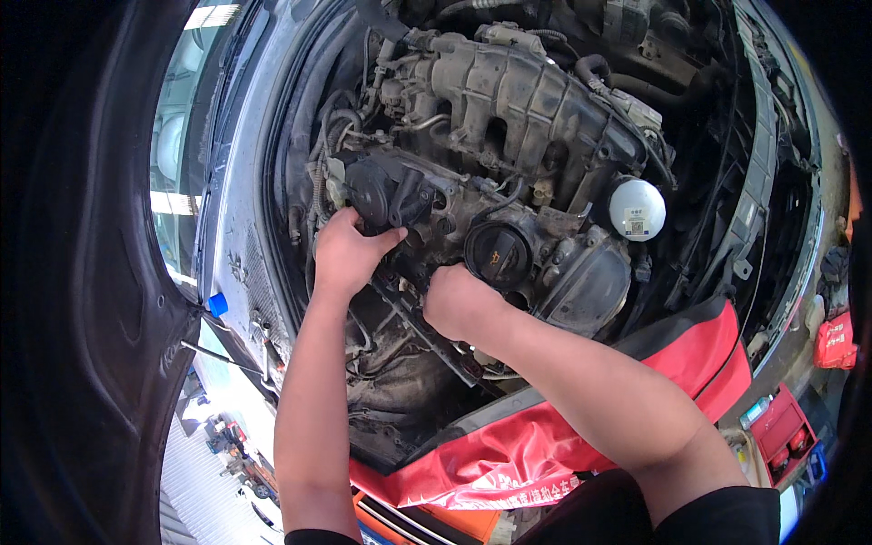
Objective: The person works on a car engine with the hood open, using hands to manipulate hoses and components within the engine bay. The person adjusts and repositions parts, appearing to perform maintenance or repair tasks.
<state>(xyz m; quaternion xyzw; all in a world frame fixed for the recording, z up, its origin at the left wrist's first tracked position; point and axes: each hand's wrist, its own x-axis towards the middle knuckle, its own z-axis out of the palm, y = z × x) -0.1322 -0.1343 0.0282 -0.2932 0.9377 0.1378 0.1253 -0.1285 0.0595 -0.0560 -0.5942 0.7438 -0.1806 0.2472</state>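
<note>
My left hand is at the lower left edge of a round black housing on the engine. Its thumb points right along the underside, and its fingers curl round the left side, partly hidden. Just to the right, my right hand is closed in a fist over the engine, knuckles up. What lies inside that fist is hidden. A long black rail slants down to the right beneath both hands. Beyond the right hand sits the black oil filler cap with a small orange mark.
The ribbed intake manifold spans the far side of the engine bay. A white round cap stands at the right. A red fender cover drapes over the near edge. The raised hood fills the left, and a red toolbox is at lower right.
</note>
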